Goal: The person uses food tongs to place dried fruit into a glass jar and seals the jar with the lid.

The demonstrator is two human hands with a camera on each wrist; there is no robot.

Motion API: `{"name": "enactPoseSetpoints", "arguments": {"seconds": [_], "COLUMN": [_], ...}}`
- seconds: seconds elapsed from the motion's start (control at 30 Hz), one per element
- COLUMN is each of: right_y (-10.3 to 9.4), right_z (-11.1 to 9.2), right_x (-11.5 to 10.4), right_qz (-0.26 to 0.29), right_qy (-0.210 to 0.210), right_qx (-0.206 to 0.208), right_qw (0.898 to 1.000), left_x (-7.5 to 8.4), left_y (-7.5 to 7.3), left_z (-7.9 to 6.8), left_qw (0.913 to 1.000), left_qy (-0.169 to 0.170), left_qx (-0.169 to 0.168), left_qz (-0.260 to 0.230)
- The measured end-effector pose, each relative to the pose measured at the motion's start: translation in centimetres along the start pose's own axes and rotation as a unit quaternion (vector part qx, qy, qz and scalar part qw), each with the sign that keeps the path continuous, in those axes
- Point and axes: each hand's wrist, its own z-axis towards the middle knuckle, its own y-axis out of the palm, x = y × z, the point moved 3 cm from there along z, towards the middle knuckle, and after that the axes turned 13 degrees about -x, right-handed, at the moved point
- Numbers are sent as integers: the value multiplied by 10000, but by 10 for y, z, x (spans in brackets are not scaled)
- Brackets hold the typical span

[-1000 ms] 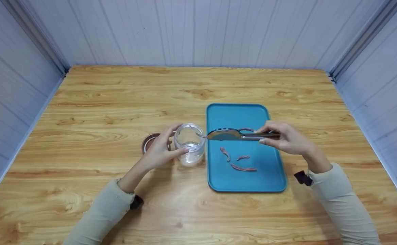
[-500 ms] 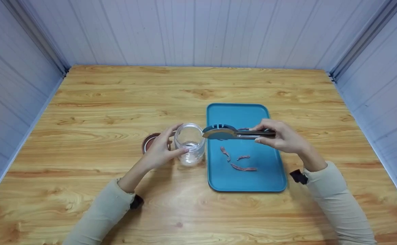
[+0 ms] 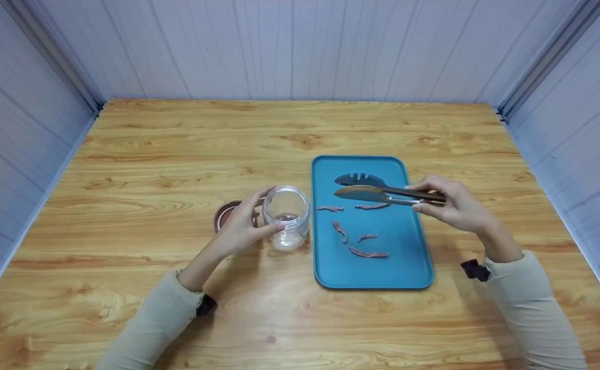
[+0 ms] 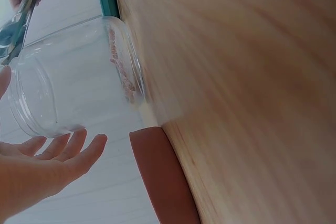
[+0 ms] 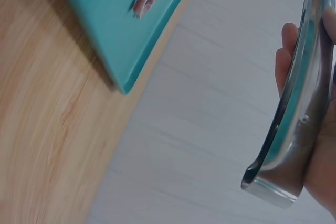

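so the left hand (image 3: pixel 243 226) is curved round the glass jar (image 3: pixel 292 216), thumb on the near side, fingers on the far side, and the jar stands upright just left of the blue tray (image 3: pixel 367 275). there's reddish stuff showing at the jar's base in the left wrist view, but honestly can't tell if it's inside or just seen through the glass. brown lid (image 3: pixel 224 215) is partly hidden behind that hand.

right hand (image 3: pixel 451 205) has the metal tongs (image 3: pixel 361 193) pinched between thumb and fingers, their two ends spread apart over the tray with nothing between them. the right wrist view cuts off those ends plus a chunk of the hand. five meat strips (image 3: pixel 368 253) lie on the tray, one close enough under the tongs that its right end is hard to make out.
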Motion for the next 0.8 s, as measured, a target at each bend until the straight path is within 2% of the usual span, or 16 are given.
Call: {"name": "enactPoseSetpoints", "arguments": {"seconds": [0.13,0.3,0.37,0.6,0.8], "right_y": [-5,-9,-10,-14,-14], "right_z": [-16,-40,-49,-73,-86], "right_x": [14,39,45,56,66], "right_qz": [143,209,149,-271,-699], "right_qy": [301,424,511,806,1253], "right_qx": [62,175,243,301,336], "right_qw": [9994,9987,9983,9959,9891], "left_x": [19,22,21,-12,-17], "left_y": [-2,-2,-2,0,1], "left_z": [-4,-5,-5,3,3], "left_qw": [10000,10000,10000,10000,9999], "left_qy": [8,14,13,38,75], "left_qx": [-9,-18,-20,40,47], "left_qz": [10,2,-10,33,50]}}
